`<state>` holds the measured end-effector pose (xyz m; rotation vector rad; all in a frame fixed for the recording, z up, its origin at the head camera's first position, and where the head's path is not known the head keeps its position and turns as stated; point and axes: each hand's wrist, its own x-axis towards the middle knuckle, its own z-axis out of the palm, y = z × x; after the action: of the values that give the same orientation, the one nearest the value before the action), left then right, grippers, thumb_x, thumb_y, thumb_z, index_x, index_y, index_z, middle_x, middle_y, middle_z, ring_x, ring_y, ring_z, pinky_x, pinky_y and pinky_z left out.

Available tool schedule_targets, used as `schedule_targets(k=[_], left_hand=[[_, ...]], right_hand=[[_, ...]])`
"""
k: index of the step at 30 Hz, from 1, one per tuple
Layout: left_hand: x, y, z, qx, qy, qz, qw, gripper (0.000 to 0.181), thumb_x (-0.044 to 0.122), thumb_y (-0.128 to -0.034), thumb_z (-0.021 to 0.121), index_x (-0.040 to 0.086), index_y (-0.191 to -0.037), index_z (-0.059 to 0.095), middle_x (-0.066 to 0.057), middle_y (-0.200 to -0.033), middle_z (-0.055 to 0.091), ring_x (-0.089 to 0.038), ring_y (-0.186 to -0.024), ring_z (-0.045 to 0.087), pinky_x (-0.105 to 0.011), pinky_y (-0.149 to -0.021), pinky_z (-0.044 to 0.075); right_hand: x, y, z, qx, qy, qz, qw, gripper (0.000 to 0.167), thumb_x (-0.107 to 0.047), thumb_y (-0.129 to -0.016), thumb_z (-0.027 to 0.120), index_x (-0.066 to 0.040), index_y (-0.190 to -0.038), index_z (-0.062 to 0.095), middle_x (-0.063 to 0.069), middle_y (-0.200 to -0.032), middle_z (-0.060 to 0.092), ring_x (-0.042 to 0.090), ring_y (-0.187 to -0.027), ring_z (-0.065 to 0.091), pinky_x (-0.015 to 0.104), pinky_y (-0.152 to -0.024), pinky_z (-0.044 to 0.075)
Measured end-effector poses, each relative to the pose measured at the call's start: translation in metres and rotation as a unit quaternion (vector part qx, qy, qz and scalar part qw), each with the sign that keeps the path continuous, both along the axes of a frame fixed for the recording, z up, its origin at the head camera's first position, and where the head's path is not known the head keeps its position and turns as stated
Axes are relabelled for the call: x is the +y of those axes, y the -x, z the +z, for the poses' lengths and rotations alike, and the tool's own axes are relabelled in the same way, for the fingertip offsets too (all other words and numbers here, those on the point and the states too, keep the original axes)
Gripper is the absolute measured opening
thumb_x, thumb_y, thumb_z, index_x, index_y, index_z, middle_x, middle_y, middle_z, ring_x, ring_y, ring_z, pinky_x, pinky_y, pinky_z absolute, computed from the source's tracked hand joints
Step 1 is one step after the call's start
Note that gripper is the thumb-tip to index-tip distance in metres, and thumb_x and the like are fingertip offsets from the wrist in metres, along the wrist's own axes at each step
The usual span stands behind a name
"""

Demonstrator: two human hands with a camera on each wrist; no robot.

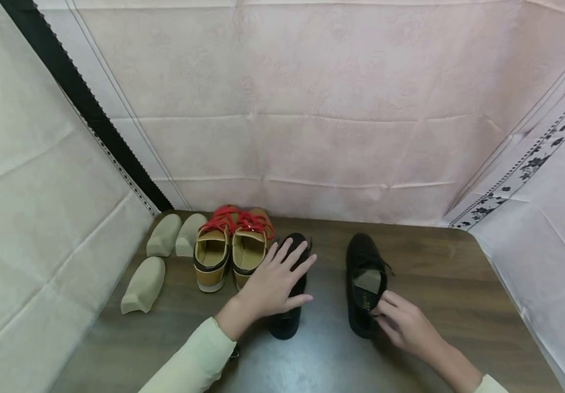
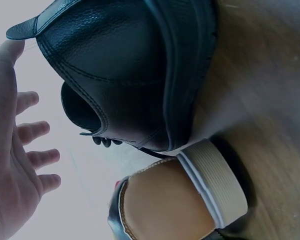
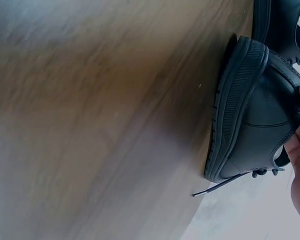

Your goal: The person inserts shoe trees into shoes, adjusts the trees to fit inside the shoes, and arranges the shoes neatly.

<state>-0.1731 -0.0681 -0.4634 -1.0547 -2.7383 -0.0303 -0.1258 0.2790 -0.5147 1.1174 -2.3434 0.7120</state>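
Observation:
My left hand (image 1: 274,281) hovers with fingers spread over a black lace-up shoe (image 1: 284,326), covering its middle. In the left wrist view, the thumb is by the tab at that shoe's heel (image 2: 105,45); the other fingers are straight and hold nothing. To the right, a second black shoe (image 1: 355,289) stands upright, toe pointing away, with a pale patch showing inside its opening. My right hand (image 1: 407,326) pinches the collar edge near its heel. The right wrist view shows the fingers (image 3: 296,145) at the shoe's collar and a loose lace trailing from the front.
A pair of tan shoes (image 1: 211,278) with red laces stands left of the black ones. Several cream foot-shaped forms (image 1: 145,284) lie at the left edge of the wooden surface (image 1: 439,267). A small dark object (image 1: 235,352) is partly hidden below my left forearm. Pale cloth (image 1: 312,136) hangs behind.

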Motion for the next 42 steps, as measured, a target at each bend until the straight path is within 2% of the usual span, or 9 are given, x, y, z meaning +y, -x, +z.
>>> schedule_targets(k=[7, 18, 24, 30, 42], left_hand=[[0.009, 0.004, 0.000, 0.021, 0.005, -0.008, 0.9997, 0.082, 0.071, -0.0982, 0.047, 0.027, -0.164, 0.029, -0.010, -0.171, 0.025, -0.038, -0.158, 0.023, -0.060, -0.123, 0.026], [0.031, 0.009, 0.001, 0.012, 0.015, -0.018, 0.9997, 0.083, 0.074, -0.0989, 0.042, 0.027, -0.165, 0.027, -0.010, -0.172, 0.023, -0.038, -0.158, 0.023, -0.059, -0.124, 0.026], [0.041, 0.011, -0.001, 0.007, 0.020, -0.020, 0.9996, 0.082, 0.075, -0.0996, 0.037, 0.027, -0.165, 0.025, -0.010, -0.172, 0.023, -0.037, -0.157, 0.024, -0.059, -0.124, 0.027], [0.047, 0.010, -0.003, -0.012, 0.023, -0.020, 0.9995, 0.083, 0.074, -0.0995, 0.039, 0.027, -0.166, 0.023, -0.010, -0.172, 0.021, -0.037, -0.158, 0.023, -0.059, -0.124, 0.026], [0.059, 0.013, -0.003, 0.002, 0.025, -0.019, 0.9995, 0.081, 0.074, -0.0990, 0.042, 0.027, -0.164, 0.029, -0.010, -0.171, 0.024, -0.038, -0.156, 0.028, -0.059, -0.122, 0.030]], right_hand=[[0.011, 0.003, 0.001, 0.023, 0.001, -0.014, 0.9996, 0.038, -0.037, -0.109, 0.045, -0.016, -0.087, 0.067, -0.009, -0.092, 0.059, 0.003, -0.078, 0.055, 0.013, -0.070, 0.048], [0.024, 0.003, 0.000, 0.017, 0.002, -0.023, 0.9996, 0.039, -0.037, -0.109, 0.044, -0.015, -0.087, 0.068, -0.008, -0.092, 0.060, 0.003, -0.077, 0.056, 0.011, -0.071, 0.049], [0.032, 0.004, 0.000, 0.012, -0.009, -0.047, 0.9988, 0.041, -0.041, -0.109, 0.042, -0.017, -0.087, 0.067, -0.010, -0.093, 0.058, 0.001, -0.078, 0.054, 0.013, -0.070, 0.048], [0.039, 0.006, 0.000, 0.030, -0.014, -0.055, 0.9979, 0.040, -0.040, -0.108, 0.043, -0.016, -0.087, 0.067, -0.009, -0.092, 0.059, 0.001, -0.078, 0.055, 0.015, -0.070, 0.049], [0.054, 0.011, 0.001, 0.037, -0.015, -0.073, 0.9966, 0.040, -0.040, -0.109, 0.044, -0.017, -0.086, 0.067, -0.010, -0.091, 0.059, 0.001, -0.075, 0.055, 0.016, -0.068, 0.048]])
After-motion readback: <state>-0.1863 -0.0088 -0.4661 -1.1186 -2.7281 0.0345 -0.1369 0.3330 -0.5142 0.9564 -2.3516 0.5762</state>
